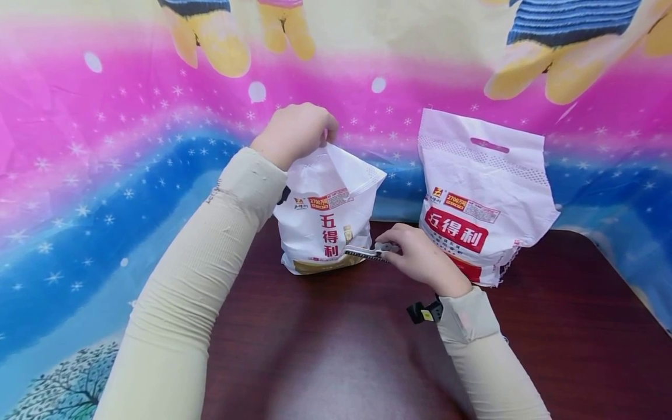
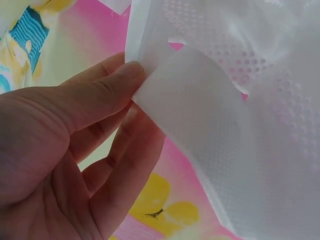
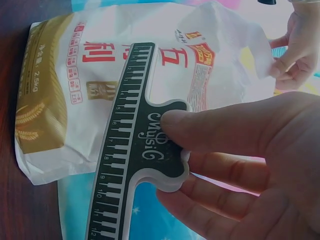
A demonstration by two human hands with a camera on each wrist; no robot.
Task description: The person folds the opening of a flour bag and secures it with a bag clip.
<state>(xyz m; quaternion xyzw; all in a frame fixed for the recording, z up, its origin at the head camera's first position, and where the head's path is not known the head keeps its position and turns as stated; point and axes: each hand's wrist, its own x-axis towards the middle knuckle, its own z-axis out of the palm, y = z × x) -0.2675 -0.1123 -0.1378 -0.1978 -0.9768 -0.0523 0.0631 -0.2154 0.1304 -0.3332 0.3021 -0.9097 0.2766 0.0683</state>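
A white flour bag (image 1: 336, 216) with red lettering and a gold base stands at the middle back of the table. My left hand (image 1: 299, 131) grips its top edge; in the left wrist view, thumb and fingers pinch the folded white material (image 2: 190, 100). Before the bag's lower right side, my right hand (image 1: 420, 256) holds a long clip (image 1: 364, 252). The right wrist view shows the clip (image 3: 120, 140) close up, black with a piano-key ruler pattern and the word Music. My right thumb (image 3: 200, 127) lies on its handle tab, fingers behind.
A second white flour bag (image 1: 478, 192) with a red label and a handle slot stands upright to the right. Both bags are on a dark brown table (image 1: 325, 350). Behind hangs a colourful printed cloth (image 1: 157, 116).
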